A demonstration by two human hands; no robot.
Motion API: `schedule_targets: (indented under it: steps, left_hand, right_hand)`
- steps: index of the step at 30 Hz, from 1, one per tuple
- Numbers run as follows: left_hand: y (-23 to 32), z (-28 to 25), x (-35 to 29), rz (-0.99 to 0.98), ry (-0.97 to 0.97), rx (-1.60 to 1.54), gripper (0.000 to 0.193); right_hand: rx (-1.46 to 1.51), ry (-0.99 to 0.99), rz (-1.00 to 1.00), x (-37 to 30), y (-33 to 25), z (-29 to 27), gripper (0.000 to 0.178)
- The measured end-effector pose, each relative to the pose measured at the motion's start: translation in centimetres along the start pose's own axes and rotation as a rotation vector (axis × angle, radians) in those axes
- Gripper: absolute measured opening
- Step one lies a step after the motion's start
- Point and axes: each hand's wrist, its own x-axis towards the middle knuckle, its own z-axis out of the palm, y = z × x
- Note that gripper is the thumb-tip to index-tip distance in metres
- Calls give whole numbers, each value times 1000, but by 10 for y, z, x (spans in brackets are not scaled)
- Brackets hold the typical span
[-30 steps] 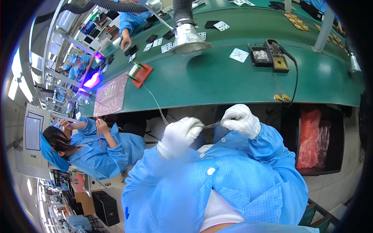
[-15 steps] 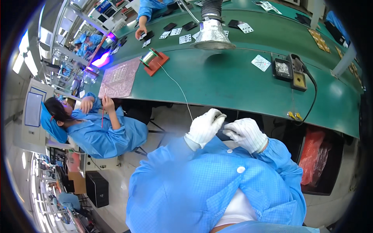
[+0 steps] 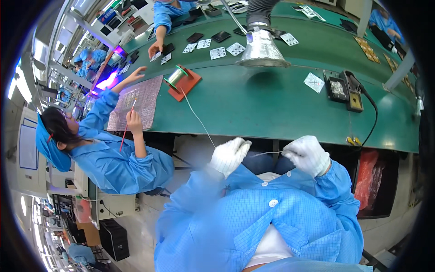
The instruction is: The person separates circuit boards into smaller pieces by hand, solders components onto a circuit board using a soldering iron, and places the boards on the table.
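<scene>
A thin silvery wire [image 3: 198, 117], which looks like solder wire, runs from a spool [image 3: 176, 78] on a red stand [image 3: 190, 83] over the bench edge to my hands. My left hand [image 3: 229, 157], in a white glove, is closed on the wire. My right hand [image 3: 309, 155], gloved too, pinches the wire farther along, so a slightly bowed length spans the gap between the hands. Both hands are in front of my body, just off the near edge of the green bench [image 3: 244, 109]. The fingertips of both hands are partly hidden.
A silver fume funnel [image 3: 263, 49] hangs over the bench. At right stand a soldering iron holder [image 3: 354, 97], a black tray [image 3: 336, 89] and a white card [image 3: 314, 83]. On my left sits a co-worker [image 3: 115, 154] with a red stick beside a pink bubble-wrap sheet [image 3: 136, 102].
My hands have moved apart, right hand to the right, left hand slightly left and down, exposing wire between them. The co-worker at left has stretched an arm toward the belt.
</scene>
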Motion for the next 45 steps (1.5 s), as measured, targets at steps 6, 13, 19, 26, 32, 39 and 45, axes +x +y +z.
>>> schedule_targets:
  steps: [6,13,19,26,32,39,45]
  left_hand:
    - [29,2,7,114,-209,-347,35]
    - [33,7,58,-66,-144,-361,21]
    - [33,53,117,280,93,36,11]
    - [57,82,182,334,82,242,10]
    - [62,87,193,210,-164,395,6]
    - [59,90,194,99,-229,346,5]
    - [68,89,196,89,-184,394,8]
  right_hand:
    - [-185,-251,-40,34,-22,21,18]
    - [-415,404,17,-21,41,-126,7]
    - [-690,735,632,-67,152,-246,21]
    - [-919,462,1140,-75,382,-272,51]
    - [-940,526,1208,-48,500,-299,59]
    - [-1105,581,1099,-7,568,-337,45]
    - [-1298,367,924,13,585,-348,29]
